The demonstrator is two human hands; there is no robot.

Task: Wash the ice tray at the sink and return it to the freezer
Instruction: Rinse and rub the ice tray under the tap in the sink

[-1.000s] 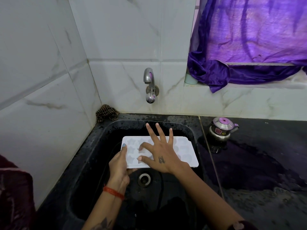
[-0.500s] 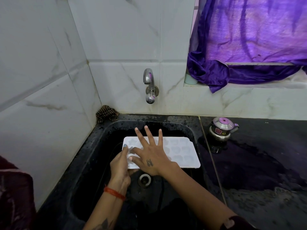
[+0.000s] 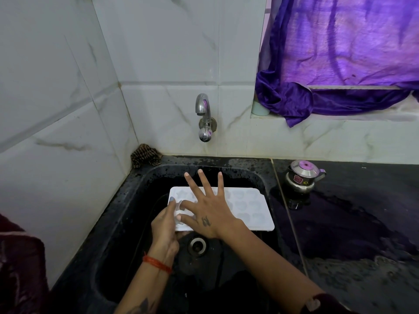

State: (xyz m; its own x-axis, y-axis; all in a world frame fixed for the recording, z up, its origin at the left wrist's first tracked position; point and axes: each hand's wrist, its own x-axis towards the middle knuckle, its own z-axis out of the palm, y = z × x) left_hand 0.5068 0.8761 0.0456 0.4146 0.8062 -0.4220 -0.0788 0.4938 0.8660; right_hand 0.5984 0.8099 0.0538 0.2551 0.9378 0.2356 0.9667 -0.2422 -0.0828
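I see one white ice tray held over the black sink, above its single drain. My left hand clamps the tray's near-left corner — thumb on top. My right hand lies flat on the moulds, fingers spread apart. One steel tap, one small kettle on the counter — both well apart from the tray.

Left hand curled, right hand splayed.
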